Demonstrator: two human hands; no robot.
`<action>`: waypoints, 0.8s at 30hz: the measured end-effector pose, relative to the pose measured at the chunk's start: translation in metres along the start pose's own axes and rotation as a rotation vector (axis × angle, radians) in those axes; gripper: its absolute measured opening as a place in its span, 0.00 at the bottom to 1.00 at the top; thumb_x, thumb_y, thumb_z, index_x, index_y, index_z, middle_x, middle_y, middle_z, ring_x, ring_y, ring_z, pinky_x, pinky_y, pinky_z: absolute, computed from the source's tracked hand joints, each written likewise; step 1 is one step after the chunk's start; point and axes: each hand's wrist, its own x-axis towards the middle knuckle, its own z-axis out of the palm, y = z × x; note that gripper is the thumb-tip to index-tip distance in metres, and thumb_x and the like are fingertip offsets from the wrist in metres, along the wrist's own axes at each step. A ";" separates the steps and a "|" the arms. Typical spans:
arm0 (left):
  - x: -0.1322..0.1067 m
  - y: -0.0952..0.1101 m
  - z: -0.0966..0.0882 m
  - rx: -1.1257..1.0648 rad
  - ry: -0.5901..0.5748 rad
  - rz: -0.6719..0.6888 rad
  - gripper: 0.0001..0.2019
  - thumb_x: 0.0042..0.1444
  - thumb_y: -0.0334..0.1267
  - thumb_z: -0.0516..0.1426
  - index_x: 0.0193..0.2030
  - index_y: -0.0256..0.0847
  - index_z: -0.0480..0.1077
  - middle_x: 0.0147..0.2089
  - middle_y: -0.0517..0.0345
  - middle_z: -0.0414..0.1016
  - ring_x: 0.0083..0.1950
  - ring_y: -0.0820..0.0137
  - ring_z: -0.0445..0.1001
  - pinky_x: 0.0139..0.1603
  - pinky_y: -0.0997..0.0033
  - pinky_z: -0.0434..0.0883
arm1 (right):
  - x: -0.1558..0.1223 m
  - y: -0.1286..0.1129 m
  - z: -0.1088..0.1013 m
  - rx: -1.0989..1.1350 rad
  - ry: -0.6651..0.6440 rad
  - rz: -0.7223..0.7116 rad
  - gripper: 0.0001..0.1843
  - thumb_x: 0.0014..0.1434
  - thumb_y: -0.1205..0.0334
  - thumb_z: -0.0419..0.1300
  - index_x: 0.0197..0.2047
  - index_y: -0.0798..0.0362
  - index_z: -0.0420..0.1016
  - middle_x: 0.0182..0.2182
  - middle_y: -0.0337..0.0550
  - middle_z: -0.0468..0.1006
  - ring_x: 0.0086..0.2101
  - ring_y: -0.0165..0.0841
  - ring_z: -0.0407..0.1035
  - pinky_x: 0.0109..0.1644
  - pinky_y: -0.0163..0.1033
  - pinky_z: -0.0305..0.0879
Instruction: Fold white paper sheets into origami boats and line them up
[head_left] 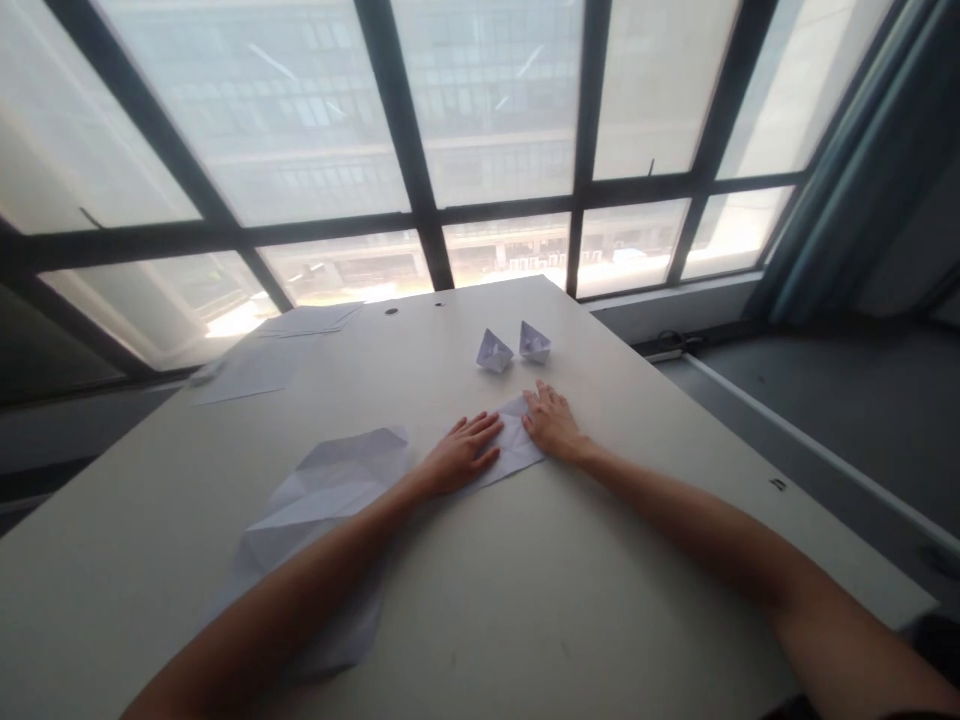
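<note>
A creased piece of white paper (513, 436) lies flat on the white table, between and partly under my hands. My left hand (463, 455) rests palm down on its left side, fingers stretched out. On its right edge lies my right hand (553, 421), fingers extended and pressing on the paper. Just beyond stand two folded paper boats, a left one (494, 352) and a right one (535, 343). A larger creased sheet (330, 480) spreads out to the left, partly hidden under my left forearm.
Several flat white sheets (251, 368) lie at the table's far left. The white table (630, 600) ends at a right edge, with grey floor beyond. Large framed windows (487, 100) rise behind it, and a blue-grey curtain (847, 170) hangs at the right.
</note>
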 end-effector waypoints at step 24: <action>-0.001 -0.026 0.009 0.044 0.067 0.163 0.23 0.68 0.50 0.46 0.60 0.40 0.69 0.69 0.46 0.64 0.70 0.55 0.61 0.73 0.47 0.50 | 0.020 -0.079 0.007 0.106 0.063 -0.018 0.14 0.71 0.66 0.46 0.53 0.60 0.69 0.51 0.59 0.71 0.45 0.40 0.73 0.45 0.44 0.74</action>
